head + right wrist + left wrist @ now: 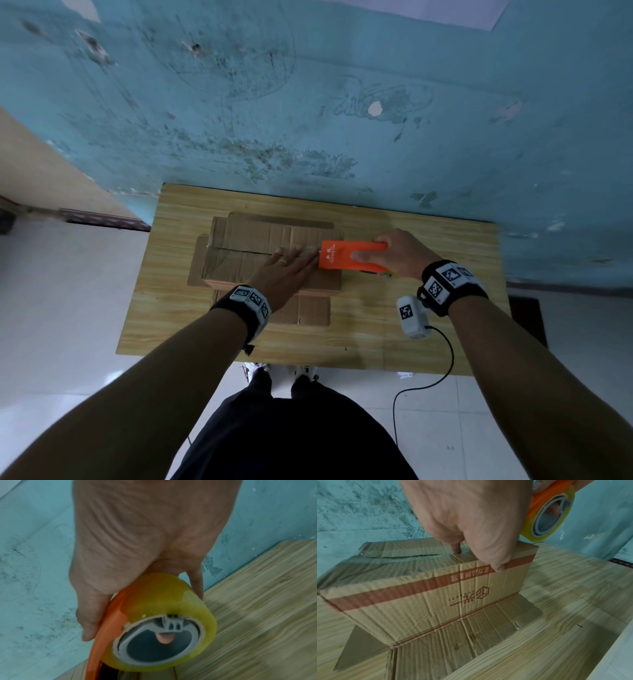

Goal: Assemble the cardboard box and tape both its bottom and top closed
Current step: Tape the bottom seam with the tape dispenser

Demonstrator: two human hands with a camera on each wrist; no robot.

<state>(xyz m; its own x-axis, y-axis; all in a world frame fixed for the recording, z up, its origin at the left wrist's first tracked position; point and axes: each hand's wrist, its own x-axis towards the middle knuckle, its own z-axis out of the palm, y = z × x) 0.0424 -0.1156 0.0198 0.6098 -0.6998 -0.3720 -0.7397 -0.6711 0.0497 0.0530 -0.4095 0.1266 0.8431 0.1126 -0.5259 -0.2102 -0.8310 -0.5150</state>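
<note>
the cardboard box (260, 253) stands upside down on the wooden table (411, 325), its printed side facing the person with the lettering inverted and its lower flaps splayed flat on the tabletop around it; the upward face shows the two flaps meeting along a seam, with a glossy strip of clear tape lying over the left part of that seam; the left hand (291, 270) lies flat on top of the box with fingers straight, pressing the flaps near the right end, the thumb hanging over the front edge, holding nothing; the right hand (400, 253) grips the orange tape dispenser (346, 255), fingers curled round it and one fingertip poking into the grey core of the yellowish tape roll (163, 609); the dispenser's front edge sits at the right end of the box top, just beside the left fingertips; a blue wall (308, 102) rises behind the table.
</note>
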